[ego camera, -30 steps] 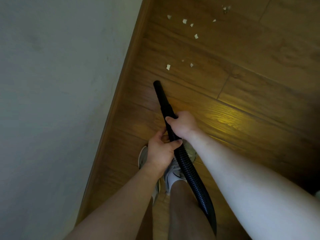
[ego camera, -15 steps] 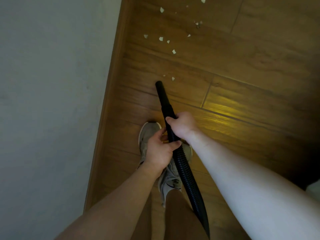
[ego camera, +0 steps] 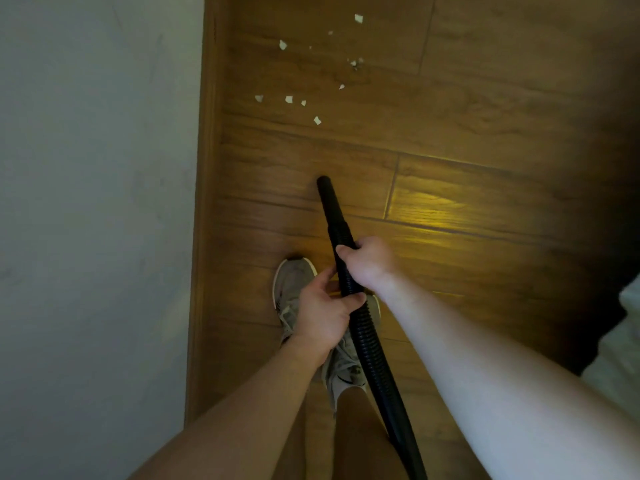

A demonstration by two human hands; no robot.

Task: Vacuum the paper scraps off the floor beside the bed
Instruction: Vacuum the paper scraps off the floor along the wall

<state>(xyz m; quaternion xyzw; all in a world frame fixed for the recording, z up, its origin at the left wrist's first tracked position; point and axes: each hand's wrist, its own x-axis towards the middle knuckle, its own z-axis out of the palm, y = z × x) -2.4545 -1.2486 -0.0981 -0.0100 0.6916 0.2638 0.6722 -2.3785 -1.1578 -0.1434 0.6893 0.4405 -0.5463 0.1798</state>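
A black vacuum hose [ego camera: 372,341] with a smooth nozzle tube [ego camera: 329,206] points up the frame over the wooden floor [ego camera: 485,133]. My right hand [ego camera: 369,263] grips the tube where it meets the ribbed hose. Just below it, my left hand [ego camera: 323,313] holds the ribbed part. Several small white paper scraps [ego camera: 289,99] lie scattered on the boards ahead of the nozzle tip, apart from it, with more paper scraps [ego camera: 358,18] near the top edge.
A pale wall [ego camera: 97,202] with a wooden skirting board [ego camera: 206,202] runs along the left. My grey sneaker [ego camera: 294,282] stands under my hands. A pale cloth edge [ego camera: 620,341] shows at the right border.
The two nearest scraps in front of the nozzle are gone from view. The view has shifted forward, so the remaining scraps sit lower in frame. My left foot has stepped ahead.
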